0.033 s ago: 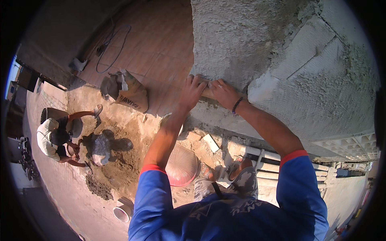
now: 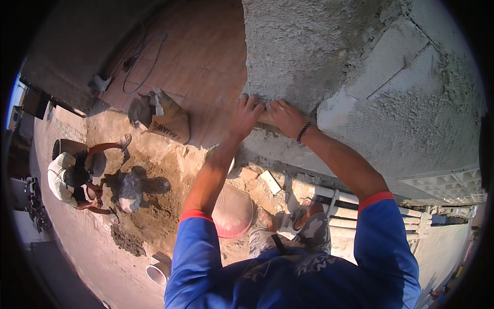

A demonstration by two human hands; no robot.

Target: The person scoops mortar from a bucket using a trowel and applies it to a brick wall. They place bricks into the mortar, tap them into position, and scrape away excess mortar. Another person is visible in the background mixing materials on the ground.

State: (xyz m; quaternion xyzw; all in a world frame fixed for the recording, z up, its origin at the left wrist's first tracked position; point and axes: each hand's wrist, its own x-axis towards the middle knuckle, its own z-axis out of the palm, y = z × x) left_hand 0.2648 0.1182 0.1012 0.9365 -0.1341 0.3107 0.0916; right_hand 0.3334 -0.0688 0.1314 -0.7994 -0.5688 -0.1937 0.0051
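Observation:
Both my arms reach forward to the lower edge of a rough grey plastered wall (image 2: 293,56). My left hand (image 2: 247,114) is closed, its fingers curled over a tan, wood-like strip (image 2: 266,118) at the wall's corner. Close beside it on the right, my right hand (image 2: 286,117) grips the same strip with bent fingers. A dark beaded bracelet (image 2: 303,133) circles my right wrist. Most of the strip is hidden under the hands. The rough plaster meets the fingertips of both hands.
A red, round dusty basin (image 2: 232,211) stands near my feet, with a pale block (image 2: 270,182) beyond it. Leftward are a torn paper sack (image 2: 172,121), a sand and mortar heap (image 2: 154,206), a white bucket (image 2: 156,273) and a crouching person (image 2: 64,177). White rails (image 2: 342,224) run at right.

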